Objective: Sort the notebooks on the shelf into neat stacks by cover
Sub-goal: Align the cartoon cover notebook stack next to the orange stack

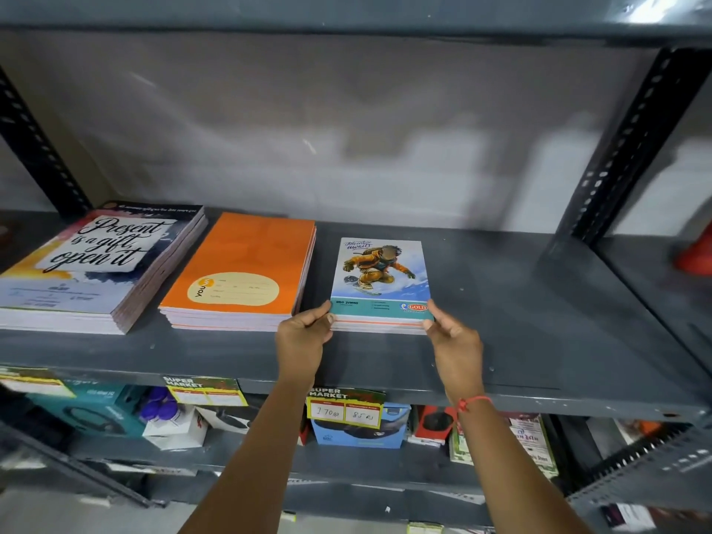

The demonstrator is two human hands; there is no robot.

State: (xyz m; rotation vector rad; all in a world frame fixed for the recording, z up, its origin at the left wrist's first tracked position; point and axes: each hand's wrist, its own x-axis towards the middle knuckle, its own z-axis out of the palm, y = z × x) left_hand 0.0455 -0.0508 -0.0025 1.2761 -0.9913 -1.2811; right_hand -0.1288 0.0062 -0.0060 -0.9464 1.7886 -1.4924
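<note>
Orange object (695,252) cut off at right edge — blurred lower-shelf boxes (358,425).

notebook stacks (246,271): 3 | hands (302,335): 2 | price tags (345,408): 3

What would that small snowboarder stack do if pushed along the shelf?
The snowboarder stack would probably slide flat, not tip, since it sits low. Its glossy cover looks slippery, so the top notebooks might skew. The thin soft covers suggest it flexes when lifted.
</note>
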